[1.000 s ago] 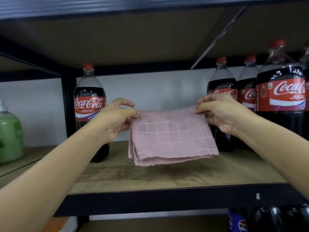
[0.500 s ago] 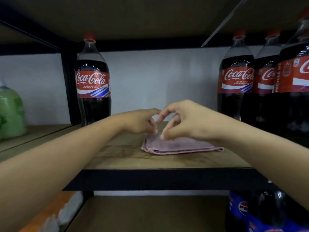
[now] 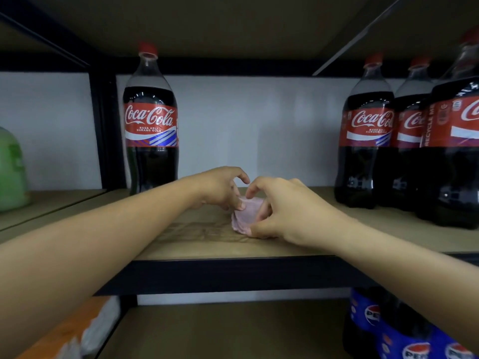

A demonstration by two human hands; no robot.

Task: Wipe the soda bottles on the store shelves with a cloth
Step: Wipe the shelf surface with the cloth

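A pink cloth [image 3: 245, 216] lies bunched small on the wooden shelf [image 3: 197, 242], between my two hands. My left hand [image 3: 220, 189] pinches its upper left edge with curled fingers. My right hand [image 3: 274, 211] curls round its right side, thumb at the lower edge, and hides most of it. One Coca-Cola bottle [image 3: 151, 120] stands alone at the back left of the shelf. Three more Coca-Cola bottles [image 3: 368, 130] stand grouped at the right, the nearest one [image 3: 456, 141] cut off by the frame edge.
A green bottle [image 3: 11, 169] stands on the neighbouring shelf at far left, beyond a black upright post [image 3: 103, 130]. Pepsi bottles [image 3: 373, 322] sit on the lower shelf at the right. The upper shelf's underside spans the top of the view.
The cloth, held spread out in the air a second ago, came down onto the shelf. Both hands have since closed in and gathered it into a smaller bundle.
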